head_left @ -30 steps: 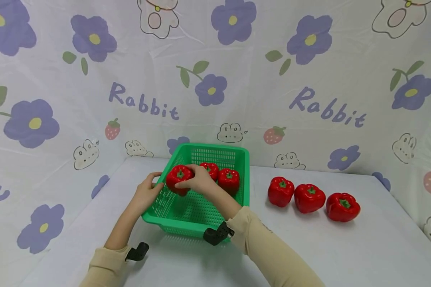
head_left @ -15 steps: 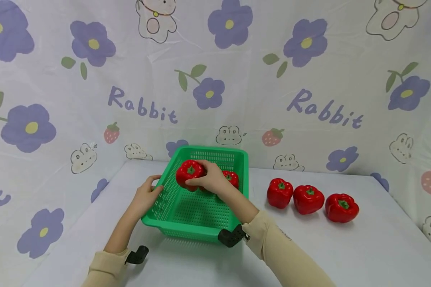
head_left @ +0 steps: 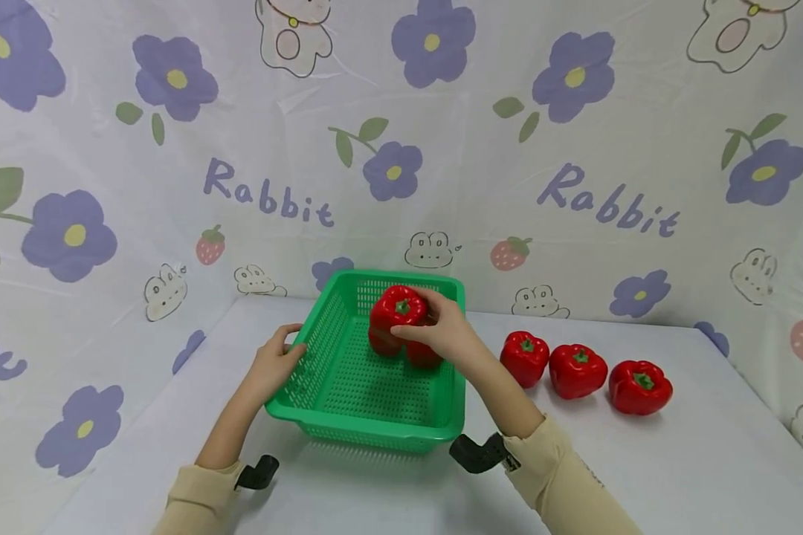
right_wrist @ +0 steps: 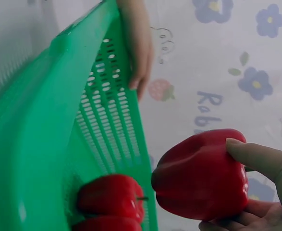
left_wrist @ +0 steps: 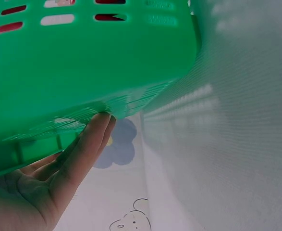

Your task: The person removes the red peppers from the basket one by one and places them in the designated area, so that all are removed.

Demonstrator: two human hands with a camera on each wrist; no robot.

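Green perforated plastic basket (head_left: pixel 308 405) is steadied by the left hand (head_left: pixel 274 362) gripping its rim, right hand (head_left: pixel 444 332) holding a glossy red bell pepper (head_left: pixel 396 307) above it, so a loose grip could drop it.

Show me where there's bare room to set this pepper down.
Free: the basket floor's near and left part, and the table in front of the three peppers in a row. Crowded: the basket's far right corner, where two peppers sit under the held pepper in the right hand.
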